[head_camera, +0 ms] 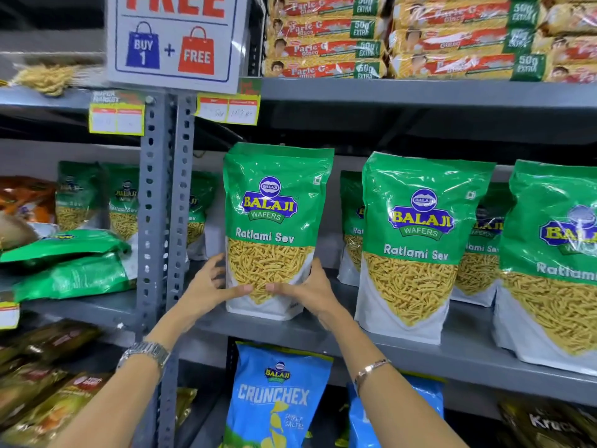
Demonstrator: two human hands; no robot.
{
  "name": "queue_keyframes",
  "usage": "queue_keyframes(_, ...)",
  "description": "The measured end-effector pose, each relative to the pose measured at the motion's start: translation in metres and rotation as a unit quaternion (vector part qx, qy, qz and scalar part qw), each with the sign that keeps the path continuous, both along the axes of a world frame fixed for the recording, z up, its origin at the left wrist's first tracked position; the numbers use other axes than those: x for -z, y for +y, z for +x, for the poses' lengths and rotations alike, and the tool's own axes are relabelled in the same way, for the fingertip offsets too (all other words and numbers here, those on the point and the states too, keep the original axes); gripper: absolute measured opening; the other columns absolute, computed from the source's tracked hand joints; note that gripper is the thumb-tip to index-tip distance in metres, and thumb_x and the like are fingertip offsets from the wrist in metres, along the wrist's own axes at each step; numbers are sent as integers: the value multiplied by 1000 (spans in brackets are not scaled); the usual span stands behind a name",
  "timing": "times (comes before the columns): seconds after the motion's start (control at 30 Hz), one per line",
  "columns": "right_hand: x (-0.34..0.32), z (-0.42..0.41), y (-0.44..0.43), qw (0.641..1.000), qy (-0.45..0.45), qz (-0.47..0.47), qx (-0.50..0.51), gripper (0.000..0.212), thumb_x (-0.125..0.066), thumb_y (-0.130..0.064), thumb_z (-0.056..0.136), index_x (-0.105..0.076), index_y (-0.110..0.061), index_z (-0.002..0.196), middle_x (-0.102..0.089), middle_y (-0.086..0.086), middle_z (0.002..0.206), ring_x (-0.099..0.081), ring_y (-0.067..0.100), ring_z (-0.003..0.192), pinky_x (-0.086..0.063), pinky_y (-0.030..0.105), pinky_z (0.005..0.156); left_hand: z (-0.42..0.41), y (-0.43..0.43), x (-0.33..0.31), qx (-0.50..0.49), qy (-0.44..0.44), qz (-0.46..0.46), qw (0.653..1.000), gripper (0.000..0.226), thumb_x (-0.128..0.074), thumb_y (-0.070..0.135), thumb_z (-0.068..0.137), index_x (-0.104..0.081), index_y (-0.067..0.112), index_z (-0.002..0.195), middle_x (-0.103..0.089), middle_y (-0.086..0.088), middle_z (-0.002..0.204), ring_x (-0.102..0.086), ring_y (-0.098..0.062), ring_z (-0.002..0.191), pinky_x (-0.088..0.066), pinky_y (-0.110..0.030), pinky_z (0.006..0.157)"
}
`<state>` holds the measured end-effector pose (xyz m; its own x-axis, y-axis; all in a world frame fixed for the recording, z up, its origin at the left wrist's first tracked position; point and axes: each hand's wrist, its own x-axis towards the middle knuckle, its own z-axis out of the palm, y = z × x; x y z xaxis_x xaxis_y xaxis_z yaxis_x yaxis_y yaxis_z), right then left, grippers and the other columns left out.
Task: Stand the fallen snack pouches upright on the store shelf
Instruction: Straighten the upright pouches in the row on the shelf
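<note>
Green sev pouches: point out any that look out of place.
Two green pouches lie flat, stacked, on the shelf left of the upright post. The Ratlami Sev pouch between both hands stands upright, like the others.

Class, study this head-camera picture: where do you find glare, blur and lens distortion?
Head view: glare streaks the glossy tops of the upright Ratlami Sev pouches; the left edge and the fallen pouches are motion-blurred; the wide lens bows the shelf edge; the pouch between both hands is sharpest.
</note>
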<state>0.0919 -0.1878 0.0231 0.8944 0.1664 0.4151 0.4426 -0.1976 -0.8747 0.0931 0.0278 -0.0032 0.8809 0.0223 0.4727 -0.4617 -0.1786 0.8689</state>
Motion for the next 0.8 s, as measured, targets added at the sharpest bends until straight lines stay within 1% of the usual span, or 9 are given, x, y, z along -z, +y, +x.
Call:
queue_keyframes(0.07,0,-1,-2,1000,-4,4,-2,83,-89,-33,54,-29,-31,110,-37,-28,91,-43,-3,88,-39,10,71,-2,-3,-1,-3,-6,-9,1000,95,-86,35,41,-37,30,123,-63,11,101,-66,4,81,-52,-11,61)
queue_keyframes(0.13,0,-2,-5,1000,-6,13,-7,79,-89,-31,54,-31,-31,107,-39,-29,92,-44,-8,81,-41,8,56,-3,-7,-2,-6,-8,-11,1000,91,-84,31,44,-38,28,122,-63,9,101,-65,3,81,-51,-11,60)
queue_keyframes(0.23,0,-2,-11,1000,-9,24,-17,79,-90,-29,54,-35,-30,109,-45,-26,96,-46,-8,84,-42,10,58,-4,-12,-2,-11,-6,-7,1000,88,-84,31,46,-37,29,121,-62,8,102,-63,1,83,-50,-9,58)
queue_keyframes(0.37,1,-3,-13,999,-14,37,-26,77,-90,-23,55,-35,-32,108,-42,-31,93,-44,-17,78,-42,0,54,-5,-13,-3,-14,-5,-6,1000,84,-85,27,49,-37,31,118,-62,10,100,-63,4,80,-49,-9,57)
queue_keyframes(0.47,3,-2,-12,998,-15,44,-31,72,-90,-22,54,-38,-34,103,-46,-28,95,-47,-14,80,-42,0,54,-4,-12,-2,-12,-5,-4,1000,81,-85,24,51,-37,31,116,-62,9,101,-65,4,79,-50,-9,57)
queue_keyframes(0.6,6,-2,-10,998,-20,56,-21,67,-90,-21,53,-40,-42,92,-49,-29,95,-53,-9,83,-41,-1,53,-2,-11,-2,-4,-3,-6,1000,82,-85,29,47,-40,32,115,-63,10,102,-63,0,87,-50,-9,59)
queue_keyframes(0.63,6,-2,-9,998,-19,56,-22,66,-90,-22,53,-40,-42,91,-49,-29,95,-53,-13,82,-41,-1,53,-2,-10,-1,-3,-3,-7,1000,82,-85,30,46,-40,32,115,-63,10,102,-63,0,88,-51,-9,59)
queue_keyframes(0.73,6,-2,-9,998,-13,55,-22,65,-90,-23,53,-38,-42,86,-41,-34,89,-44,-30,65,-38,-3,50,-1,-9,-1,-1,-2,-5,1000,81,-85,32,45,-40,34,113,-63,10,102,-64,0,87,-51,-10,59)
queue_keyframes(0.8,7,-2,-8,998,-10,55,-17,64,-90,-24,54,-37,-41,85,-38,-35,86,-43,-28,62,-37,-4,49,0,-8,-1,0,-3,-4,1000,79,-85,32,44,-41,36,110,-63,11,101,-64,0,85,-51,-11,59)
